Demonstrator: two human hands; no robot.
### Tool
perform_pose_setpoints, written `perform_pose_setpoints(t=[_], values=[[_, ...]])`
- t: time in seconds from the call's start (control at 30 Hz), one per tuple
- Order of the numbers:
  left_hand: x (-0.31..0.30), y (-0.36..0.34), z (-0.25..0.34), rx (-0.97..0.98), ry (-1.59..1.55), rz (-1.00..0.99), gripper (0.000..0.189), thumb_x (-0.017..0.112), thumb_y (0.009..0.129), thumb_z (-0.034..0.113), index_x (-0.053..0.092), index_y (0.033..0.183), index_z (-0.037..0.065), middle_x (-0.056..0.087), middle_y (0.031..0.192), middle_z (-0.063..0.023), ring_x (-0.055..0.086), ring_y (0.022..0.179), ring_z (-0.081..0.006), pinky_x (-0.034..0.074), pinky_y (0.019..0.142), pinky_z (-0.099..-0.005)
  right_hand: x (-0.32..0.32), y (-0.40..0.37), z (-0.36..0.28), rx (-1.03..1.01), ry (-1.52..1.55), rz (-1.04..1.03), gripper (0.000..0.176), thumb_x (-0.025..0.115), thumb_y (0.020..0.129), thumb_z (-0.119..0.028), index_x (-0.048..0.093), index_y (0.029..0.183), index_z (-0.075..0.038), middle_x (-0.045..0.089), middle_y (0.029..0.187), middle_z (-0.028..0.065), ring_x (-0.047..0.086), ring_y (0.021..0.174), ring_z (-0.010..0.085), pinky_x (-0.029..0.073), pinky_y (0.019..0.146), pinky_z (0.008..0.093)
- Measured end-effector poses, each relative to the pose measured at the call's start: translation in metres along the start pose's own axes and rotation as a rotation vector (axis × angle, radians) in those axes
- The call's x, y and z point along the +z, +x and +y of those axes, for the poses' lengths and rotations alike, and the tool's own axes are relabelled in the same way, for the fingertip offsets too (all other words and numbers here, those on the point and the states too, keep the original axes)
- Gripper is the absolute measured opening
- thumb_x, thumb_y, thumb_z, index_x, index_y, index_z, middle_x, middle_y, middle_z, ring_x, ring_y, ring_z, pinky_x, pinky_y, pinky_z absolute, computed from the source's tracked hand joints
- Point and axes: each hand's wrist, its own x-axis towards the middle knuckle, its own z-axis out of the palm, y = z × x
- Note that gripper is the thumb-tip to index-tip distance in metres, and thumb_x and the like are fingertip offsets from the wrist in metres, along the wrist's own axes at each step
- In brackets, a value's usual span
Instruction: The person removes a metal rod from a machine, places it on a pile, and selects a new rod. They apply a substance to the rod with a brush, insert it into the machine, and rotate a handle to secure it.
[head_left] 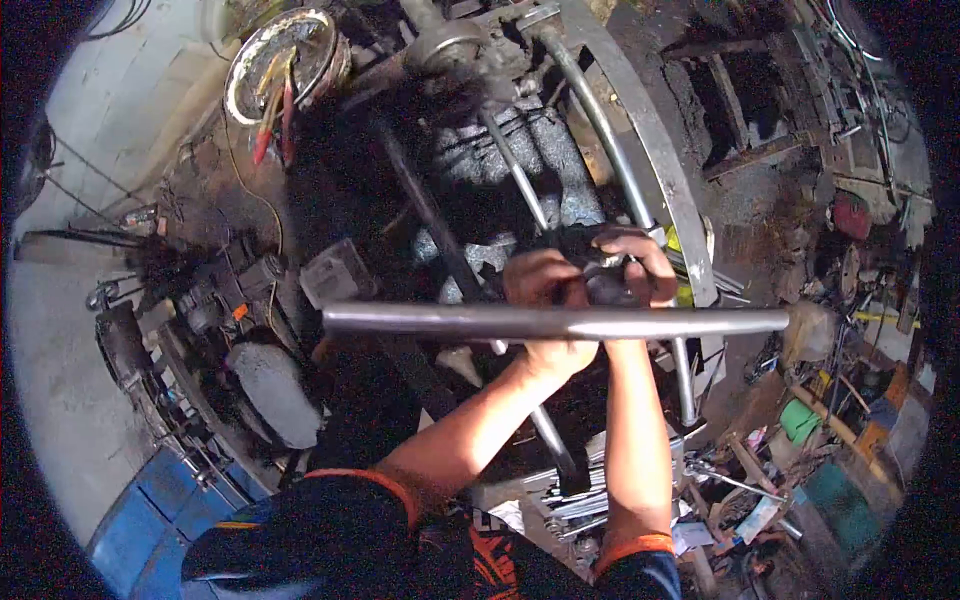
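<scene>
My left hand [545, 280] is closed, its fingers curled against the left side of a dark, round metal part [610, 285]. What lies inside those fingers is hidden. From the right, my right hand [648, 265] curls its fingers over the same part. A long, shiny steel bar [460, 321] runs level across the view, above my wrists and nearer the camera. Beneath my hands, steel rods [515, 165] slope through a dark machine frame.
A thick round rail [600, 120] and a curved flat metal edge [655, 140] flank the right side. A bucket [238, 95] with red-handled tools stands at upper left. Blue metal panels [150, 515] lie lower left. Scrap and a green piece [798, 421] clutter the right.
</scene>
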Motion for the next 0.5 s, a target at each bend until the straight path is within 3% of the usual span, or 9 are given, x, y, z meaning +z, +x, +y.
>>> perform_pose_setpoints(t=[0.1, 0.13, 0.2, 0.27, 0.33, 0.4, 0.47, 0.5], values=[[0.000, -0.005, 0.001, -0.157, 0.000, -0.002, 0.018, 0.059, 0.082, 0.019, 0.055, 0.094, 0.005, 0.054, 0.097, -0.0148, 0.052, 0.091, -0.0307, 0.041, 0.081, -0.0415, 0.001, 0.002, -0.002, -0.068, -0.040, 0.011, 0.040, 0.048, 0.092, -0.032, 0.061, 0.081, 0.005, 0.065, 0.083, 0.0168, 0.062, 0.079, 0.0259, 0.048, 0.077, 0.0368], [-0.004, -0.004, -0.006, -0.015, 0.141, -0.099, 0.022, 0.059, 0.083, 0.021, 0.055, 0.096, 0.004, 0.055, 0.099, -0.0148, 0.054, 0.094, -0.0307, 0.042, 0.083, -0.0413, 0.004, 0.004, -0.003, -0.123, -0.008, 0.033, 0.040, 0.048, 0.092, -0.031, 0.061, 0.081, 0.005, 0.065, 0.083, 0.0166, 0.062, 0.079, 0.0257, 0.048, 0.076, 0.0360], [-0.005, -0.004, -0.005, 0.049, 0.081, -0.061, 0.023, 0.060, 0.083, 0.019, 0.055, 0.098, 0.003, 0.055, 0.100, -0.0149, 0.055, 0.094, -0.0300, 0.043, 0.084, -0.0408, 0.002, 0.005, -0.002, -0.158, -0.066, -0.020, 0.033, 0.045, 0.093, -0.022, 0.060, 0.082, 0.005, 0.064, 0.083, 0.0171, 0.062, 0.079, 0.0259, 0.047, 0.076, 0.0360], [-0.003, -0.006, 0.007, -0.020, 0.046, -0.037, 0.021, 0.059, 0.084, 0.016, 0.054, 0.099, 0.002, 0.056, 0.100, -0.0153, 0.055, 0.093, -0.0305, 0.042, 0.086, -0.0411, 0.008, 0.006, -0.002, -0.180, -0.093, 0.081, 0.046, 0.047, 0.092, -0.039, 0.063, 0.079, 0.003, 0.065, 0.078, 0.0134, 0.063, 0.071, 0.0233, 0.047, 0.065, 0.0339], [-0.002, -0.005, 0.027, -0.309, -0.220, 0.069, 0.018, 0.057, 0.087, 0.015, 0.054, 0.099, 0.001, 0.056, 0.099, -0.0150, 0.055, 0.092, -0.0296, 0.042, 0.085, -0.0400, 0.006, 0.009, -0.003, -0.221, -0.093, 0.068, 0.045, 0.047, 0.092, -0.036, 0.063, 0.079, 0.003, 0.064, 0.077, 0.0141, 0.063, 0.072, 0.0253, 0.048, 0.066, 0.0351], [-0.002, -0.006, 0.021, -0.233, -0.242, 0.048, 0.020, 0.055, 0.089, 0.018, 0.053, 0.099, 0.000, 0.056, 0.096, -0.0140, 0.054, 0.092, -0.0274, 0.042, 0.084, -0.0388, 0.006, 0.007, 0.006, -0.335, -0.177, 0.068, 0.043, 0.046, 0.093, -0.034, 0.062, 0.078, 0.003, 0.064, 0.076, 0.0145, 0.063, 0.072, 0.0270, 0.048, 0.066, 0.0362], [0.002, -0.010, 0.004, -0.005, 0.148, 0.019, 0.025, 0.055, 0.090, 0.024, 0.053, 0.098, 0.000, 0.056, 0.097, -0.0153, 0.054, 0.090, -0.0287, 0.042, 0.084, -0.0398, 0.006, 0.008, 0.000, -0.212, -0.100, 0.059, 0.046, 0.045, 0.092, -0.037, 0.062, 0.079, 0.003, 0.065, 0.077, 0.0156, 0.063, 0.072, 0.0274, 0.048, 0.067, 0.0364], [0.008, -0.009, 0.007, -0.110, -0.034, 0.101, 0.029, 0.055, 0.090, 0.030, 0.054, 0.097, 0.001, 0.058, 0.095, -0.0163, 0.056, 0.087, -0.0333, 0.044, 0.082, -0.0421, 0.007, 0.008, 0.002, -0.217, -0.072, 0.066, 0.047, 0.045, 0.092, -0.039, 0.063, 0.079, 0.003, 0.065, 0.077, 0.0156, 0.063, 0.071, 0.0275, 0.049, 0.066, 0.0363]])
